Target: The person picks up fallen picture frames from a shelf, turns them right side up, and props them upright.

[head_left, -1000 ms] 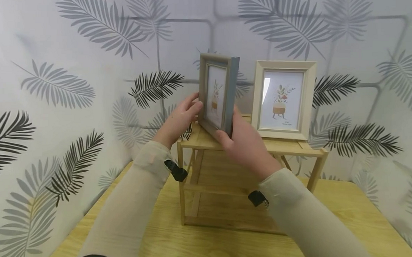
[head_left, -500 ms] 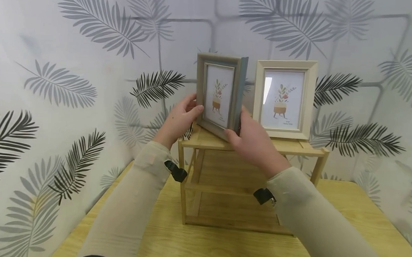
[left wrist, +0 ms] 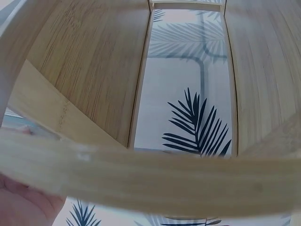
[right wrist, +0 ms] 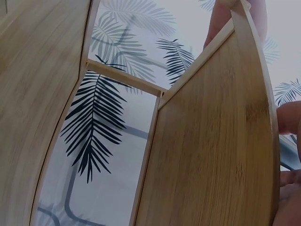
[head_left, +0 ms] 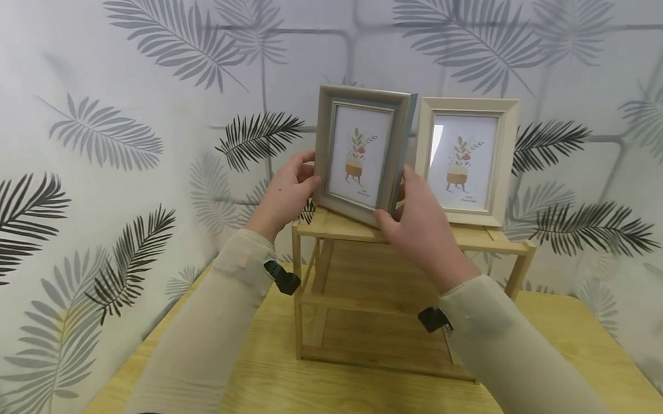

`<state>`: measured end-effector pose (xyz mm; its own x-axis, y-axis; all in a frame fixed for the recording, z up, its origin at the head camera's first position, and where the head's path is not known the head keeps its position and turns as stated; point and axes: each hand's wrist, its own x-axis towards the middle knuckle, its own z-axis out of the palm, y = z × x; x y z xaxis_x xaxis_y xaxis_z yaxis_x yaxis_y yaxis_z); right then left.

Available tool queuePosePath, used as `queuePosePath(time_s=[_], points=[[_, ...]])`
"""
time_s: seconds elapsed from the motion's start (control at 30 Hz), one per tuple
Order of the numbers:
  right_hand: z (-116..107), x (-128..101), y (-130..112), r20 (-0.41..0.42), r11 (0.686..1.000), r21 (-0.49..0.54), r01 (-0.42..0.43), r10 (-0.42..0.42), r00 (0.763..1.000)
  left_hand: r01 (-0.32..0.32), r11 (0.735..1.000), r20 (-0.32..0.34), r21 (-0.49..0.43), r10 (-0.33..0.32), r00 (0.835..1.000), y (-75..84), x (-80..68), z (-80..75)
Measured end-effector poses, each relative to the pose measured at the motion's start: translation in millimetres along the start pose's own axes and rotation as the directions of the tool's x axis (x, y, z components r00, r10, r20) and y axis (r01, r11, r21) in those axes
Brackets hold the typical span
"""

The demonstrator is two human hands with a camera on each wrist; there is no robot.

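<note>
Head view: a grey picture frame point(head_left: 362, 154) is held upright between two hands above the left end of a wooden shelf rack point(head_left: 489, 240), which is used as the landmark. The frame's left edge is gripped by the left hand point(head_left: 285, 196), with the thumb in front and the fingers curled behind. Its lower right corner is gripped by the right hand point(head_left: 421, 225), the fingers wrapped around the edge. A drawing of a potted plant is shown in the frame, whose front is turned towards the viewer. Whether its bottom edge touches the rack's top board cannot be told.

A cream picture frame point(head_left: 465, 159) with the same drawing is stood on the right half of the rack's top, just beside the grey one. The rack is set on a yellow wooden table point(head_left: 584, 356), and a wall with a palm leaf pattern point(head_left: 149, 103) is seen behind it. Only the rack's bamboo boards, close up, are shown in both wrist views.
</note>
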<state>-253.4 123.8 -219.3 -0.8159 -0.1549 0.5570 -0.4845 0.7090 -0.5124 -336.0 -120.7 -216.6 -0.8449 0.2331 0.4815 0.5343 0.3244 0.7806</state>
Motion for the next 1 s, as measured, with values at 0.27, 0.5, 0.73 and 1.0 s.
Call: queuePosePath(time_s=[0.27, 0.5, 0.73, 1.0], points=[[1, -7, 5, -0.125, 0.996, -0.082, 0.025, -0.035, 0.992, -0.007, 0.999, -0.015, 0.047, 0.008, 1.0, 2.0, -6.8, -0.7], [-4, -8, 7, -0.153, 0.99, -0.14, 0.023, -0.044, 0.987, 0.0, 0.997, -0.003, 0.071, 0.0, 1.0, 12.1, -15.4, -4.5], [-11, -6, 5, -0.117, 0.987, -0.159, -0.018, -0.001, 0.993, 0.018, 0.997, 0.009, 0.07, -0.019, 1.0, 18.2, -20.8, -4.0], [-7, -3, 10, -0.118, 0.974, -0.228, -0.007, -0.02, 0.993, 0.046, 0.996, 0.012, 0.071, -0.047, 0.999, 16.3, -25.5, -2.1]])
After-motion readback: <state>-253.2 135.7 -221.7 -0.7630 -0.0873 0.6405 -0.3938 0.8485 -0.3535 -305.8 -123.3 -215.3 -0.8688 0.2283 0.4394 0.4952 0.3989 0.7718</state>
